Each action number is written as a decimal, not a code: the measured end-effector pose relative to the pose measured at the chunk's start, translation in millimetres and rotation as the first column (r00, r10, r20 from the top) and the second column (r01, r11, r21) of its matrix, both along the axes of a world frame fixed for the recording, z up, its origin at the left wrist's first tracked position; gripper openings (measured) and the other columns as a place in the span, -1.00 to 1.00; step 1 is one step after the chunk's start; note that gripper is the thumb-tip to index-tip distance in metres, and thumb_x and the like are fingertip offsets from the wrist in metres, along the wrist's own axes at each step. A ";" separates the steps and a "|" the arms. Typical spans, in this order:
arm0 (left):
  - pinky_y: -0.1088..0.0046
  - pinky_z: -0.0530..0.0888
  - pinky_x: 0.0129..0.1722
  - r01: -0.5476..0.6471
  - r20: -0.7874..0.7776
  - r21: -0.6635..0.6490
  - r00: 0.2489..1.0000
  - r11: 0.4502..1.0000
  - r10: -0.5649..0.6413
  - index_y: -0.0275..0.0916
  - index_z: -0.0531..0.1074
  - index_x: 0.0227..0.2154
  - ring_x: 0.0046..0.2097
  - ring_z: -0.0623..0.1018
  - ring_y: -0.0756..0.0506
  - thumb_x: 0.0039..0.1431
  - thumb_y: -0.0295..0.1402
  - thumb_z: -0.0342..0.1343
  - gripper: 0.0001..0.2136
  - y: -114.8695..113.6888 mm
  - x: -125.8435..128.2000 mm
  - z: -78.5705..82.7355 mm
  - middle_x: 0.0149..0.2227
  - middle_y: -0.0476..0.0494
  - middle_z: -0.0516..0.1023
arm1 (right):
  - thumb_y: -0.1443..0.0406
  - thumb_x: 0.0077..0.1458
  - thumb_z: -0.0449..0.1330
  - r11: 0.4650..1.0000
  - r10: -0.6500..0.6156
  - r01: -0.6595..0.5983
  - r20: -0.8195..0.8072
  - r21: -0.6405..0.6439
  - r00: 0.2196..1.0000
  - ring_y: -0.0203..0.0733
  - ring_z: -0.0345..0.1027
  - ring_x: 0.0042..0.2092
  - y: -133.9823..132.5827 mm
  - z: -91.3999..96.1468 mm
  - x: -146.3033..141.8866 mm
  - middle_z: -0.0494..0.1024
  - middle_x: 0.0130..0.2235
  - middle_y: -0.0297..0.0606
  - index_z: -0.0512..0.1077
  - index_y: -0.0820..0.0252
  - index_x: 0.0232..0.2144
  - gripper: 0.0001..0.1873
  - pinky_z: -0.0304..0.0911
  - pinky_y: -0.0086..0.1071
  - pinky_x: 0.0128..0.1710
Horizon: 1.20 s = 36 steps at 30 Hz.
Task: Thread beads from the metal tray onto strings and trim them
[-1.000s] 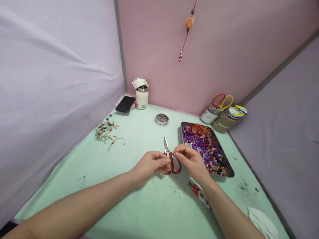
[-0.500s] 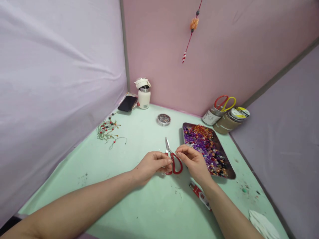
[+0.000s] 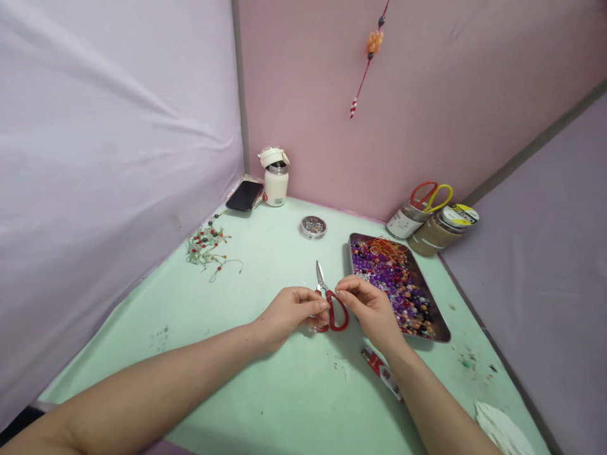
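Note:
My left hand is closed in a pinch, thumb against forefinger, above the left handle of the red-handled scissors. What it pinches is too small to name; a few clear specks show just under its fingers. My right hand also pinches, with its fingertips beside the right handle loop, and the thing between them is too fine to make out. The scissors lie on the table, blades pointing away from me. Right of them, partly behind my right hand, is a metal tray of purple, orange and dark beads.
A lighter lies by my right wrist. Beaded strings are heaped at left. Farther back stand a small round case, a phone, a white bottle, and two jars. A beaded cord hangs above.
The whole view has shifted slightly. Both hands keep their pinches in nearly the same place over the scissors.

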State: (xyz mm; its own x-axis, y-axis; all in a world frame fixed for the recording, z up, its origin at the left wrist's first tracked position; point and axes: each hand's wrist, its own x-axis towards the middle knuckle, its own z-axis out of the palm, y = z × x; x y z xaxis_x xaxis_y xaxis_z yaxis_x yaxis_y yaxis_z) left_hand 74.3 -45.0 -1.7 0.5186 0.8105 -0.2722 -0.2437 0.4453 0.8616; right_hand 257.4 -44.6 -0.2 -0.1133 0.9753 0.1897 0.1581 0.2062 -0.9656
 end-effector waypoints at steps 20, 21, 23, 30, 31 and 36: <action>0.32 0.43 -0.23 -0.037 0.008 -0.018 0.999 0.999 0.037 -0.33 0.46 -0.48 -0.41 0.48 -0.02 -0.14 -0.18 0.29 -0.71 0.4 1.0 0.0 -0.46 -0.12 0.49 | 0.22 0.04 0.20 0.999 -0.014 0.014 -0.009 -0.041 1.000 -0.29 0.32 -0.33 -2.2 -0.2 -2.7 0.47 -0.36 -0.32 0.44 0.12 -0.39 -0.89 0.25 -0.42 -0.29; 0.32 0.43 -0.23 -0.042 0.001 -0.017 0.999 0.999 0.042 -0.33 0.46 -0.48 -0.41 0.48 -0.02 -0.13 -0.19 0.29 -0.72 0.6 1.0 0.7 -0.46 -0.11 0.49 | 0.22 0.03 0.21 0.999 -0.026 0.025 -0.018 -0.048 0.999 -0.29 0.33 -0.33 -2.4 -0.1 -2.8 0.48 -0.37 -0.32 0.44 0.12 -0.39 -0.89 0.25 -0.41 -0.29; 0.33 0.43 -0.22 -0.053 -0.011 -0.009 0.999 0.999 0.053 -0.33 0.47 -0.48 -0.40 0.48 -0.02 -0.12 -0.20 0.29 -0.73 1.0 0.8 1.7 -0.47 -0.11 0.48 | 0.21 0.02 0.21 0.998 -0.040 0.038 -0.037 -0.056 0.999 -0.28 0.34 -0.33 -2.7 0.5 -2.7 0.49 -0.37 -0.31 0.43 0.13 -0.39 -0.88 0.26 -0.40 -0.29; 0.38 0.42 -0.22 -0.071 -0.020 0.028 0.997 0.997 0.072 -0.34 0.48 -0.44 -0.39 0.46 0.01 -0.08 -0.21 0.26 -0.74 3.3 -1.8 1.7 -0.45 -0.11 0.49 | 0.19 -0.01 0.23 0.990 -0.126 0.122 -0.064 -0.072 0.990 -0.30 0.29 -0.40 -1.7 7.4 -7.3 0.46 -0.43 -0.31 0.41 0.16 -0.42 -0.84 0.25 -0.40 -0.34; 0.39 0.42 -0.22 -0.072 -0.019 0.035 0.997 0.997 0.073 -0.34 0.48 -0.44 -0.39 0.46 0.02 -0.07 -0.21 0.26 -0.75 3.9 -2.4 2.6 -0.45 -0.11 0.49 | 0.18 -0.01 0.23 0.988 -0.138 0.132 -0.076 -0.080 0.988 -0.31 0.27 -0.42 -1.1 8.6 -10.0 0.45 -0.44 -0.32 0.41 0.17 -0.42 -0.82 0.23 -0.41 -0.36; 0.40 0.43 -0.21 -0.096 0.009 0.077 0.995 0.992 0.095 -0.33 0.46 -0.46 -0.38 0.45 0.02 -0.04 -0.23 0.24 -0.78 8.1 -6.8 9.6 -0.48 -0.08 0.47 | 0.16 -0.06 0.28 0.973 -0.162 0.090 -0.352 -0.212 0.922 -0.38 0.17 -0.47 3.6 10.1 -31.9 0.43 -0.42 -0.35 0.41 0.17 -0.41 -0.78 0.15 -0.46 -0.47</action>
State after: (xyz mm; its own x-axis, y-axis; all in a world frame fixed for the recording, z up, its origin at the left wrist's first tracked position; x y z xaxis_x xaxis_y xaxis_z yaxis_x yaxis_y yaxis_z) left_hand 67.4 -36.8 7.9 0.4391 0.8750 -0.2039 -0.2867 0.3515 0.8912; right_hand 225.5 -41.0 9.9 0.0550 0.9985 0.0061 -0.2001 0.0170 -0.9796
